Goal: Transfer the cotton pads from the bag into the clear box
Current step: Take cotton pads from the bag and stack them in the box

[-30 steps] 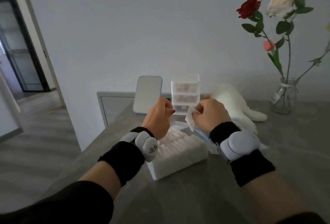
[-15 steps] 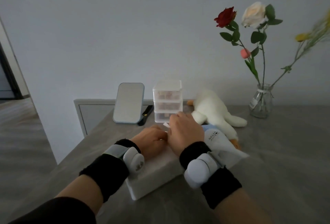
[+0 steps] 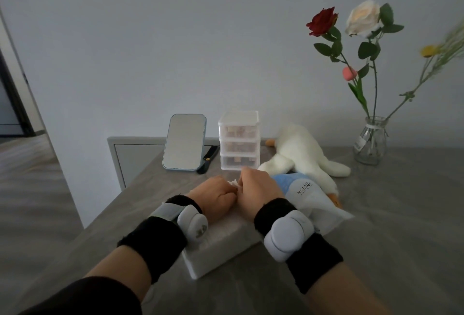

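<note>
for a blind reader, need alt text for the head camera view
A person's left hand and right hand meet over the clear box on a grey table, pinching a cotton pad between them. The bag lies right of the box; a mirror, stacked drawers, plush toy and flower vase sit behind.

Left hand (image 3: 216, 196) and right hand (image 3: 258, 189), raised over clear box (image 3: 221, 252) a second ago, now down on its top, knuckles touching. Stacked pads inside, then visible, now covered. Cotton pad (image 3: 233, 183), then held up in right pinch, now only white scrap between hands. Bag (image 3: 308, 196) more exposed. View swings right: yellow flower (image 3: 429, 50) enters.
</note>
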Demonstrator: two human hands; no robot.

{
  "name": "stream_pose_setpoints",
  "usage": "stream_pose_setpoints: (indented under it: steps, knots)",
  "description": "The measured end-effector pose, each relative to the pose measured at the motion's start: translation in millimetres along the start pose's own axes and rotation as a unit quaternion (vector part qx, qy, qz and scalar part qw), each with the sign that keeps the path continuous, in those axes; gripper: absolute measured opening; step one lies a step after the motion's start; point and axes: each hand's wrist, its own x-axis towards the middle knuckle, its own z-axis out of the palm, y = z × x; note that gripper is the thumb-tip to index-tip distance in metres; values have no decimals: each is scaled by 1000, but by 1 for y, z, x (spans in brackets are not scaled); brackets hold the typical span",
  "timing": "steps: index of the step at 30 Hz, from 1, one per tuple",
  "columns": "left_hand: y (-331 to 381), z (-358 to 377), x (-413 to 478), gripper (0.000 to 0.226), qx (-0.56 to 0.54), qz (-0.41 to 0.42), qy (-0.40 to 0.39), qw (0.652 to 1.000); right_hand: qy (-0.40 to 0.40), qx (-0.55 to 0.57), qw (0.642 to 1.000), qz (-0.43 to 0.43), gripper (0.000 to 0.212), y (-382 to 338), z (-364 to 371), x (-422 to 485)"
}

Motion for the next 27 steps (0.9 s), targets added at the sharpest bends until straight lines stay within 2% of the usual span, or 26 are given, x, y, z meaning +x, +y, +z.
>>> stream_pose_setpoints:
  steps: [9, 12, 15, 21, 27]
  knots:
    - [-4, 0, -1, 44, -20, -8, 76, 997, -41, -63, 997, 0, 20, -7, 6, -3]
    - [-6, 0, -2, 39, -65, -33, 91, 993, -41, -72, 996, 11, 19, -8, 7, -4]
    - [-9, 0, -2, 28, -105, -58, 114, 986, -81, -73, 994, 4, 17, -10, 5, -5]
    - [-11, 2, -4, 38, -156, -62, 145, 975, -161, -52, 986, 8, 21, -15, -5, -7]
    - [-12, 4, -4, 42, -184, -69, 161, 967, -163, -65, 984, 14, 21, -18, -7, -10]
